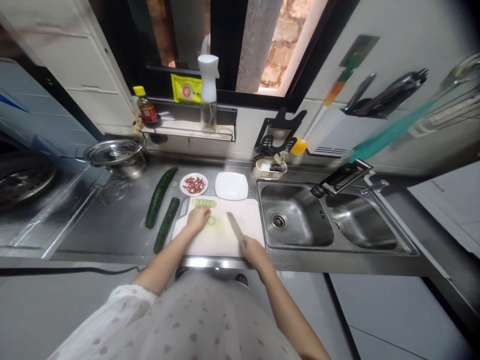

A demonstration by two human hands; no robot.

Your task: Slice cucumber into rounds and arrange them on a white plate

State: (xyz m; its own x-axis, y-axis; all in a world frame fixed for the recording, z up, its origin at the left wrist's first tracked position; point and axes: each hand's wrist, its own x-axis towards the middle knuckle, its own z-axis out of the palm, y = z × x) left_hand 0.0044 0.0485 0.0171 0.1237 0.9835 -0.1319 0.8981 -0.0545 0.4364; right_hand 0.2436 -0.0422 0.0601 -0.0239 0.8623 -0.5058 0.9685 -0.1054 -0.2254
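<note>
My right hand (254, 250) is wrapped round the handle of a kitchen knife (235, 226). Its blade lies over the white cutting board (221, 245), pointing up and to the left. Over the board's left part, my left hand (198, 219) has its fingers curled together; what they hold, if anything, is hidden. Just right of those fingertips lies a single cucumber slice (211, 220). Beyond the hand, a row of overlapping cucumber slices (204, 203) runs along the board's far edge. Left of the board are a cut cucumber (166, 225) and a longer cucumber (161, 197).
Behind the board stand a plate of chopped red pieces (194, 184) and a white square plate (231, 185). A double sink (296, 215) adjoins on the right. At the back left is a lidded steel pot (116, 156). A wall shelf (183, 129) holds bottles.
</note>
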